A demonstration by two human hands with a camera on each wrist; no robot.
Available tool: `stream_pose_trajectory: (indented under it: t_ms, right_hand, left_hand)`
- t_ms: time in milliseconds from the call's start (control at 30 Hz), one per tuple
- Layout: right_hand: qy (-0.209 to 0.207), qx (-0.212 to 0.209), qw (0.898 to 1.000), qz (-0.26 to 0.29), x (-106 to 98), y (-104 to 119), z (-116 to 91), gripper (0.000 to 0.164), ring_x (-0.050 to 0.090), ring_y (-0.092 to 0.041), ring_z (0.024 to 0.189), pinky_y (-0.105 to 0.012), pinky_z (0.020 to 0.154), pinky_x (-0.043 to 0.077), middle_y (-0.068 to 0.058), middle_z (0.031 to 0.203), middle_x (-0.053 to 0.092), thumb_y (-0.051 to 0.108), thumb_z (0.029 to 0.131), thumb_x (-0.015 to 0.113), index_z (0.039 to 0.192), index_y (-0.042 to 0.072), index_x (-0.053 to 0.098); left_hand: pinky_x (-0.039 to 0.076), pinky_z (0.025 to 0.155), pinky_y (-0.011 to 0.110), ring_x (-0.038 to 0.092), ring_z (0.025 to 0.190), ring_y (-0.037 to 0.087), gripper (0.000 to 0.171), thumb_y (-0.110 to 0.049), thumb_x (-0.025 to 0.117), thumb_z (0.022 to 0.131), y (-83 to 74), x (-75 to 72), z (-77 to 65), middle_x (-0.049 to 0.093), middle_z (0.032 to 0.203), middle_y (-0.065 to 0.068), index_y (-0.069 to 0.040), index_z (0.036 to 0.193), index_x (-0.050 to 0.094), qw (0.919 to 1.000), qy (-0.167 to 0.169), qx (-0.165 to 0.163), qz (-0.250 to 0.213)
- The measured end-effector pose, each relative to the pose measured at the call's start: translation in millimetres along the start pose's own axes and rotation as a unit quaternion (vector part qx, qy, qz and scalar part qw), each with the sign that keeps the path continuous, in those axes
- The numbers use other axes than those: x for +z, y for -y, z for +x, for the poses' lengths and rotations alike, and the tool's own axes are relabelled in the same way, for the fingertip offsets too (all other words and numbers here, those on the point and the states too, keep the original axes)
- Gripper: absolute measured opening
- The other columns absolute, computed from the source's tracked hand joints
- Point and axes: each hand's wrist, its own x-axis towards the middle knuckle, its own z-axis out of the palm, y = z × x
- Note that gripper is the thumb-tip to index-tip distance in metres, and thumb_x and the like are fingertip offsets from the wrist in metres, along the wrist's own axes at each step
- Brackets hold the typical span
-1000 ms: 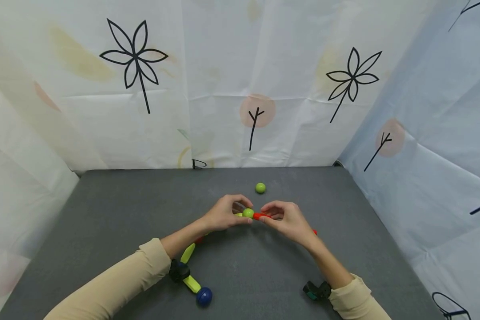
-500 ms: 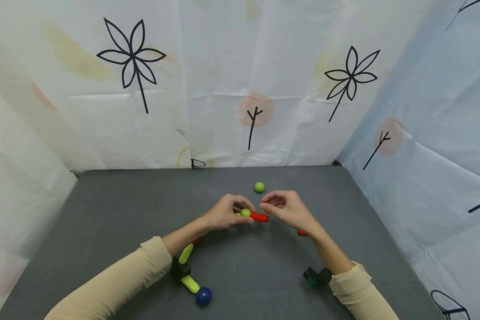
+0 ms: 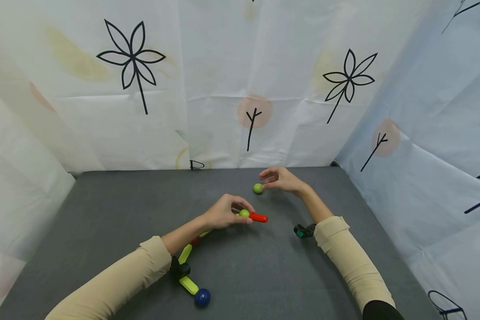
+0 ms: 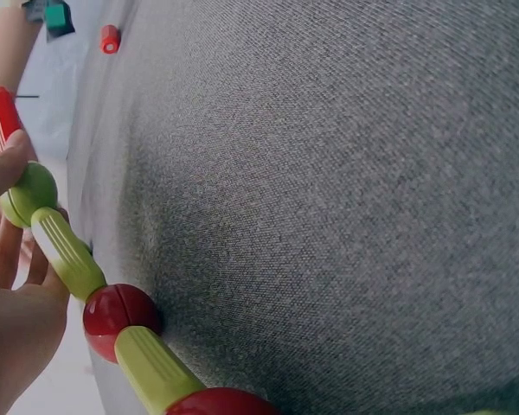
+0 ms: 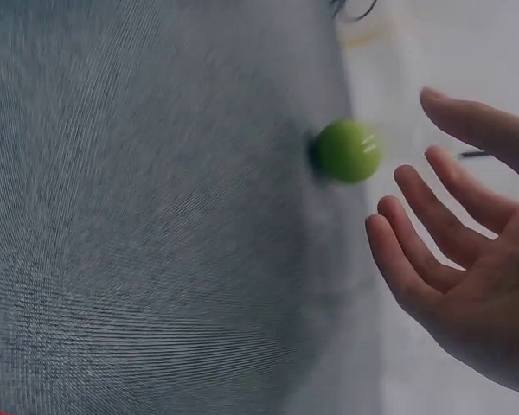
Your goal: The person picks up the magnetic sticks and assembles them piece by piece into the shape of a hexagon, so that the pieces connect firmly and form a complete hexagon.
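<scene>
My left hand (image 3: 226,212) pinches a green ball (image 4: 30,194) in a chain of toy rods and balls. A red rod (image 3: 258,217) sticks out of that ball to the right. On its other side, in the left wrist view, a yellow-green rod (image 4: 67,252) leads to a dark red ball (image 4: 121,320), then another yellow-green rod (image 4: 156,370). The chain curves toward me and ends at a blue ball (image 3: 202,298). My right hand (image 3: 282,181) holds nothing; its fingers are spread and bent beside a loose green ball (image 3: 258,188) near the table's back.
A loose red rod (image 4: 110,39) lies on the grey table (image 3: 232,271). Printed white cloth (image 3: 220,66) stands along the back and sides. The left wrist camera (image 3: 180,269) covers part of the chain in the head view.
My right hand has let go of the red rod and moved back to the loose green ball. The left hand stays in place, still holding the chain.
</scene>
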Motion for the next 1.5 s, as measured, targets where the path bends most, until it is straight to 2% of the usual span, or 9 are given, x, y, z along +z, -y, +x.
stream_pose_trajectory:
  t_ms: [200, 367, 500, 667, 833, 1067, 1167, 1333, 1500]
  right_hand:
    - [0.037, 0.021, 0.999, -0.003, 5, -15, 18, 0.054, 0.057, -0.046, 0.145, -0.053, 0.116, 0.053, -0.025, 0.157, 0.058, 0.012, 0.102, 0.075, 0.15, -0.004, 0.056]
    - [0.028, 0.017, 0.999, -0.021, 10, -16, 22, 0.046, 0.066, -0.042, 0.134, -0.04, 0.1, 0.061, -0.025, 0.143, 0.067, 0.013, 0.1, 0.077, 0.142, -0.003, 0.064]
    - [0.016, 0.011, 1.0, -0.021, 11, -11, 17, 0.044, 0.068, -0.042, 0.131, -0.037, 0.095, 0.062, -0.024, 0.14, 0.069, 0.014, 0.1, 0.079, 0.139, -0.001, 0.067]
    - [0.005, -0.011, 1.0, -0.018, 7, -3, -3, 0.046, 0.069, -0.043, 0.13, -0.046, 0.103, 0.062, -0.022, 0.143, 0.068, 0.016, 0.1, 0.08, 0.14, -0.002, 0.067]
    - [-0.007, -0.05, 0.998, -0.02, 3, 4, -34, 0.043, 0.072, -0.043, 0.125, -0.052, 0.105, 0.061, -0.025, 0.14, 0.068, 0.015, 0.101, 0.078, 0.138, -0.004, 0.067]
    - [0.006, -0.074, 0.997, 0.012, 6, 14, -81, 0.04, 0.079, -0.024, 0.111, -0.031, 0.097, 0.062, -0.024, 0.139, 0.068, 0.012, 0.102, 0.076, 0.139, -0.001, 0.066]
    - [0.017, -0.091, 0.995, 0.023, 12, 18, -99, 0.042, 0.077, -0.017, 0.105, -0.027, 0.092, 0.062, -0.028, 0.14, 0.067, 0.012, 0.101, 0.077, 0.139, -0.001, 0.065]
    - [0.027, -0.11, 0.993, 0.044, 25, 19, -119, 0.043, 0.076, -0.015, 0.102, -0.026, 0.089, 0.064, -0.034, 0.14, 0.064, 0.008, 0.1, 0.078, 0.139, -0.003, 0.064]
    - [0.022, -0.114, 0.993, 0.038, 42, 19, -127, 0.044, 0.077, -0.017, 0.102, -0.029, 0.09, 0.065, -0.028, 0.136, 0.068, 0.009, 0.1, 0.079, 0.139, -0.004, 0.062]
  left_hand:
    - [0.062, 0.104, 0.042, 0.075, 0.113, 0.022, 0.023, -0.017, 0.087, 0.094, -0.7, -0.6, 0.6, 0.078, 0.123, 0.01, -0.011, 0.116, 0.082, 0.9999, 0.006, -0.011, -0.001]
    - [0.062, 0.104, 0.041, 0.076, 0.112, 0.024, 0.024, -0.015, 0.087, 0.094, -0.6, -0.8, -0.6, 0.079, 0.121, 0.011, -0.009, 0.116, 0.082, 1.0, 0.007, -0.005, -0.001]
    - [0.062, 0.103, 0.041, 0.076, 0.111, 0.025, 0.023, -0.015, 0.086, 0.094, 0.0, -0.9, -1.2, 0.079, 0.121, 0.011, -0.009, 0.116, 0.082, 1.0, 0.006, -0.001, 0.0]
    - [0.063, 0.103, 0.041, 0.076, 0.11, 0.025, 0.022, -0.015, 0.086, 0.094, 2.0, -0.4, -0.5, 0.079, 0.119, 0.012, -0.009, 0.115, 0.082, 1.0, 0.005, 0.002, -0.001]
    - [0.063, 0.102, 0.039, 0.076, 0.11, 0.024, 0.022, -0.015, 0.086, 0.094, 2.6, -0.5, -0.4, 0.08, 0.12, 0.012, -0.009, 0.115, 0.082, 1.0, 0.002, 0.001, -0.001]
    - [0.063, 0.102, 0.04, 0.076, 0.109, 0.021, 0.022, -0.014, 0.087, 0.094, 1.9, -2.4, -0.6, 0.08, 0.121, 0.011, -0.009, 0.115, 0.082, 1.0, -0.005, 0.0, 0.0]
    - [0.063, 0.101, 0.039, 0.075, 0.109, 0.021, 0.023, -0.014, 0.087, 0.093, 1.9, -2.3, -0.3, 0.079, 0.121, 0.011, -0.009, 0.115, 0.082, 1.0, -0.006, 0.002, 0.001]
    - [0.063, 0.101, 0.039, 0.075, 0.108, 0.021, 0.023, -0.013, 0.087, 0.093, 2.1, -2.1, -0.2, 0.079, 0.12, 0.011, -0.009, 0.115, 0.082, 0.9999, -0.01, 0.003, 0.001]
    - [0.063, 0.102, 0.04, 0.075, 0.109, 0.021, 0.023, -0.013, 0.087, 0.093, 2.2, -2.1, -0.1, 0.079, 0.12, 0.011, -0.009, 0.115, 0.081, 1.0, -0.008, 0.0, 0.003]
